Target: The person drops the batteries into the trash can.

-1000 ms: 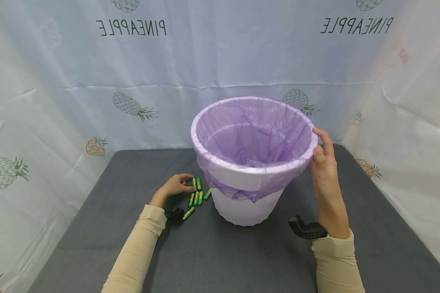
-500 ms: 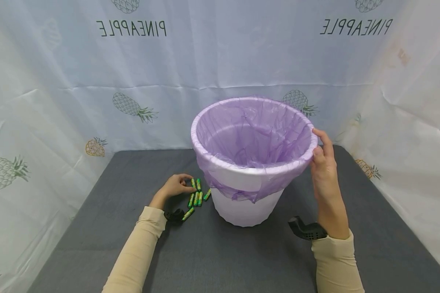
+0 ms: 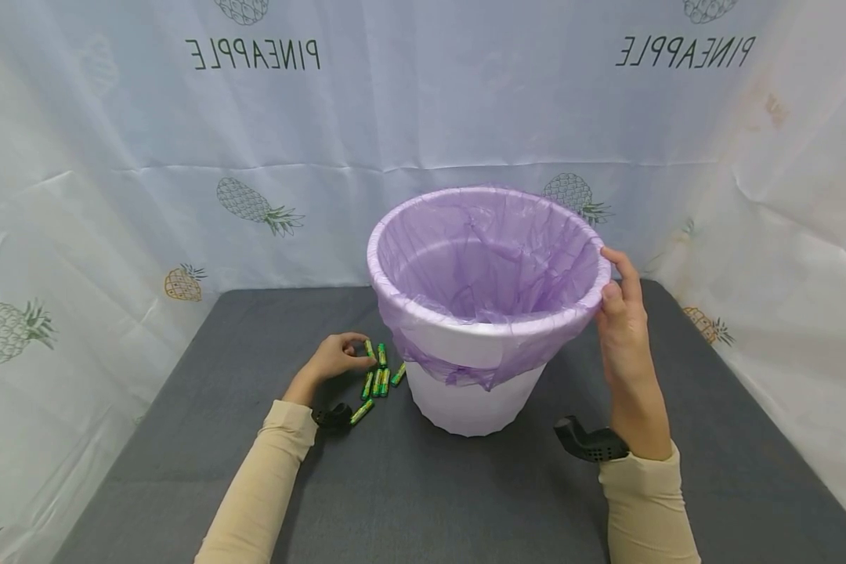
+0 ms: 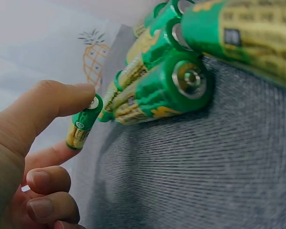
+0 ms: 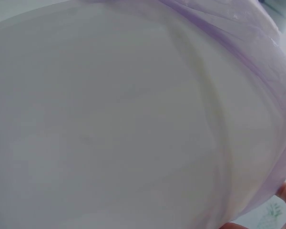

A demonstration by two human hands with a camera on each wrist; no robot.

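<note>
My left hand (image 3: 331, 358) pinches a green and gold battery (image 4: 85, 123) by its two ends, between thumb and a finger; the other fingers are curled in. Several more batteries (image 4: 157, 90) of the same kind lie close by in the left wrist view, grouped on the dark cloth. To their right stands a white trash bin (image 3: 475, 403), lined with a thin purple trash bag (image 3: 458, 266) folded down over its rim. At the bin's right side my right hand (image 3: 626, 337) grips the rim through the bag. The right wrist view is mostly filled by the bin's white wall (image 5: 109, 119).
A dark grey cloth (image 3: 465, 501) covers the table. One battery (image 3: 362, 411) lies apart, near the left wrist's black camera (image 3: 334, 417); another battery (image 3: 399, 374) sits right beside the bin. White curtains (image 3: 423, 94) with pineapple prints enclose the back and sides.
My left hand has drawn slightly left, and the pinched battery has come away from the one beside it. The right hand and the bin have stayed in place.
</note>
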